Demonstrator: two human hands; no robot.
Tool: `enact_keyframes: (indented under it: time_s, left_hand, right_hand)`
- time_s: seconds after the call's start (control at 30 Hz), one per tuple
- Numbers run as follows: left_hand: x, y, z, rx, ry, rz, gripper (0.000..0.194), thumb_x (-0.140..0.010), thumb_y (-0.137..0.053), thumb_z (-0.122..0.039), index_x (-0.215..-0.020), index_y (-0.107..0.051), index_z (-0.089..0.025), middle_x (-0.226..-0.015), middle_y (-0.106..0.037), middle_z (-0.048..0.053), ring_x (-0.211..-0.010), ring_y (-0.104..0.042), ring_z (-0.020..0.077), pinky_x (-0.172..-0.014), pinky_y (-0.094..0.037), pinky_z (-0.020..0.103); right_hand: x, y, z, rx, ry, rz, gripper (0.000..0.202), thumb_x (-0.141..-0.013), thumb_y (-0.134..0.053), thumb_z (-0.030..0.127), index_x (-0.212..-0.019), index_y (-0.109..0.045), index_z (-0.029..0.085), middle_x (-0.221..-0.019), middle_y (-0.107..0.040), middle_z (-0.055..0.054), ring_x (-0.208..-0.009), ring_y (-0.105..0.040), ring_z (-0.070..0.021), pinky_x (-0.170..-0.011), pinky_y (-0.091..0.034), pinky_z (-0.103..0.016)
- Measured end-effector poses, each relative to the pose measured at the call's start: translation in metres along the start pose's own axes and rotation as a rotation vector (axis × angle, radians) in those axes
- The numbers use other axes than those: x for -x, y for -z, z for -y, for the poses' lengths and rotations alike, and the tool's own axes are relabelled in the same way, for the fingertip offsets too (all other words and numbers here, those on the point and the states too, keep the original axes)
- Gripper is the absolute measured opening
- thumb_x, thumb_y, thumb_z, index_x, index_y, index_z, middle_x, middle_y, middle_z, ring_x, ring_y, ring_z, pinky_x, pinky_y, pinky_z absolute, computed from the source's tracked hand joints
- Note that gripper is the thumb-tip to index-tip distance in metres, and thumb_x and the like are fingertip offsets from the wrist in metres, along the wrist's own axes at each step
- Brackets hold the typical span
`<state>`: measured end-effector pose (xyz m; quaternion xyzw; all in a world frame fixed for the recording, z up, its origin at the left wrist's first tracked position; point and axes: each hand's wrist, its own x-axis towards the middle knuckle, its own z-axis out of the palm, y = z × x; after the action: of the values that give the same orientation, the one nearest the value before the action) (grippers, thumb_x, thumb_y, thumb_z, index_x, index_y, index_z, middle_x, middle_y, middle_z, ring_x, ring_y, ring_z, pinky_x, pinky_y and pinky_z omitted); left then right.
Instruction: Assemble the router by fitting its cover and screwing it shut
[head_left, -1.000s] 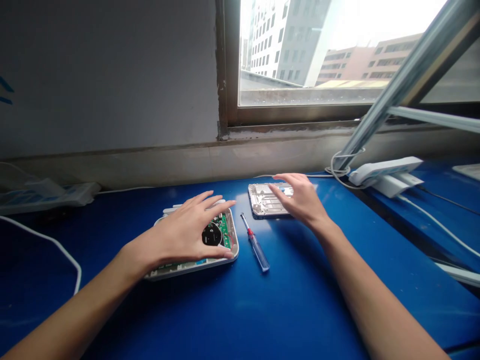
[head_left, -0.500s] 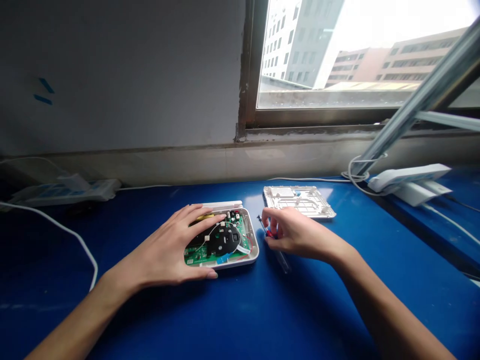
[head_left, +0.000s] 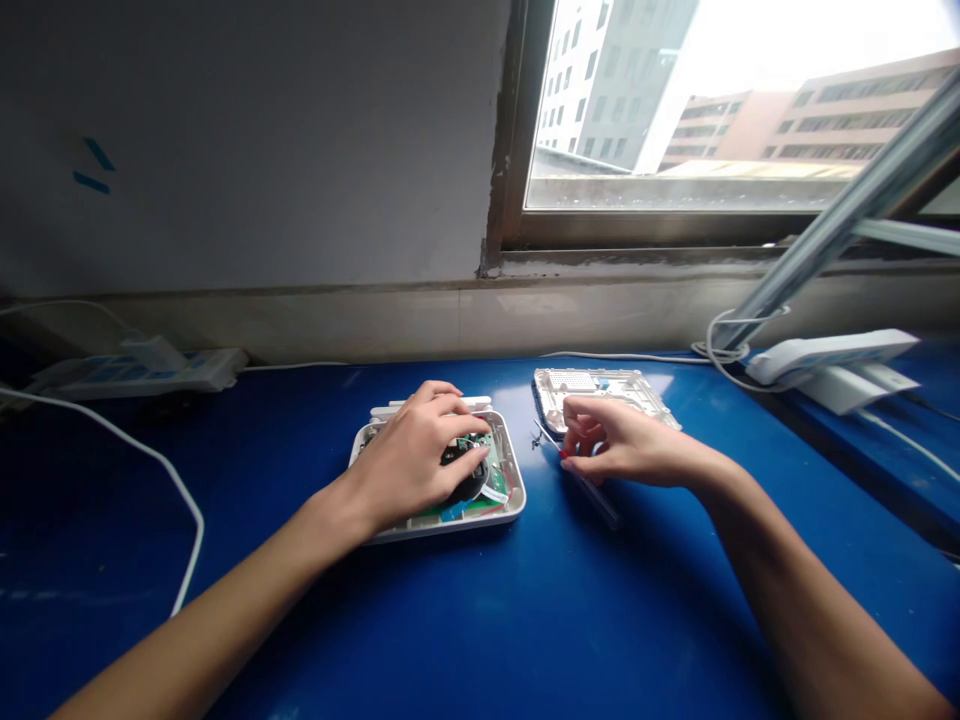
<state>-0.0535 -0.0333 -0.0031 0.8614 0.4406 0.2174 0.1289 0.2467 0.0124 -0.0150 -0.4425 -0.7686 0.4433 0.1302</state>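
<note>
A white plastic device housing (head_left: 519, 490) lies open side up on the blue table, with a green circuit board (head_left: 499, 480), a round black part (head_left: 471, 485) and thin wires inside. My left hand (head_left: 420, 450) reaches across it from the left, fingers apart and fingertips over the board. They hide much of the inside, and whether they touch it I cannot tell. My right hand (head_left: 619, 440) grips a screwdriver (head_left: 600, 500) with a clear handle and red collar. The shaft points up and left, its tip by small dark screws (head_left: 536, 437) on the table.
Behind my right hand lies a white ribbed cover (head_left: 622, 382). Power strips with plugs stand at the back left (head_left: 214, 370) and right (head_left: 832, 350). A white cable (head_left: 169, 475) loops along the left. A metal strut (head_left: 817, 225) slants up at right before the window.
My left hand has moved from the housing's left side to over its middle, thumb off the front edge. The screwdriver has tilted flatter, its tip now at the screws. The view has shifted slightly.
</note>
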Motion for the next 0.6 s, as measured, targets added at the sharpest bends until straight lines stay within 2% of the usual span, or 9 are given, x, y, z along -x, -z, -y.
enact_keyframes:
  time_s: [0.07,0.13,0.2,0.27,0.33,0.4,0.6]
  left_hand:
    - [-0.023,-0.012,-0.007,0.055,0.007,-0.037,0.020,-0.096,-0.068,-0.032,-0.105,-0.084,-0.022,-0.107,-0.078,0.009,-0.119,-0.061,0.0307,-0.103,-0.053,0.043]
    - [-0.045,-0.024,-0.010,0.112,0.061,-0.046,0.019,-0.091,-0.073,-0.032,-0.101,-0.083,-0.020,-0.101,-0.078,0.011,-0.113,-0.063,0.0328,-0.098,-0.054,0.044]
    - [-0.063,-0.034,-0.011,0.142,0.056,-0.015,0.028,-0.084,-0.078,-0.033,-0.108,-0.080,-0.019,-0.100,-0.079,0.010,-0.112,-0.064,0.0349,-0.093,-0.054,0.044]
    - [-0.077,-0.040,-0.010,0.185,0.007,0.043,0.042,-0.077,-0.085,-0.032,-0.117,-0.076,-0.020,-0.105,-0.080,0.007,-0.117,-0.064,0.0342,-0.095,-0.053,0.042]
    - [-0.086,-0.042,-0.009,0.231,-0.060,0.126,0.046,-0.071,-0.089,-0.025,-0.115,-0.075,-0.022,-0.102,-0.082,0.003,-0.116,-0.066,0.0307,-0.101,-0.050,0.040]
    - [-0.090,-0.041,-0.009,0.271,-0.109,0.190,0.041,-0.070,-0.089,-0.019,-0.109,-0.076,-0.022,-0.096,-0.084,0.000,-0.115,-0.069,0.0273,-0.105,-0.046,0.038]
    - [-0.090,-0.035,-0.014,0.345,-0.119,0.212,0.033,-0.077,-0.084,-0.016,-0.109,-0.075,-0.020,-0.094,-0.085,0.002,-0.116,-0.072,0.0264,-0.104,-0.047,0.036]
  right_hand:
    - [0.002,0.003,0.000,-0.044,0.001,0.012,0.036,-0.081,-0.077,0.025,-0.084,-0.041,0.025,-0.089,-0.075,-0.003,-0.073,-0.067,-0.0168,-0.061,-0.054,-0.028]
    - [0.005,0.005,0.001,-0.107,0.000,0.033,0.037,-0.082,-0.078,0.027,-0.084,-0.040,0.025,-0.089,-0.075,-0.002,-0.072,-0.067,-0.0163,-0.060,-0.054,-0.027]
    - [0.007,0.007,0.002,-0.155,0.006,0.062,0.036,-0.082,-0.078,0.029,-0.086,-0.042,0.024,-0.090,-0.075,-0.003,-0.073,-0.068,-0.0168,-0.060,-0.055,-0.028]
    - [0.009,0.009,0.003,-0.179,0.013,0.084,0.031,-0.083,-0.078,0.028,-0.093,-0.049,0.023,-0.091,-0.075,-0.003,-0.076,-0.068,-0.0174,-0.062,-0.056,-0.028]
    - [0.011,0.011,0.002,-0.186,0.015,0.093,0.032,-0.083,-0.077,0.028,-0.104,-0.054,0.022,-0.093,-0.075,-0.003,-0.076,-0.069,-0.0174,-0.062,-0.056,-0.028]
    - [0.012,0.013,0.001,-0.190,0.013,0.096,0.037,-0.083,-0.078,0.029,-0.111,-0.056,0.021,-0.093,-0.075,-0.004,-0.075,-0.068,-0.0172,-0.061,-0.056,-0.028]
    - [0.012,0.015,-0.003,-0.227,0.015,0.113,0.032,-0.081,-0.080,0.030,-0.097,-0.053,0.022,-0.093,-0.076,-0.003,-0.075,-0.068,-0.0170,-0.061,-0.058,-0.028]
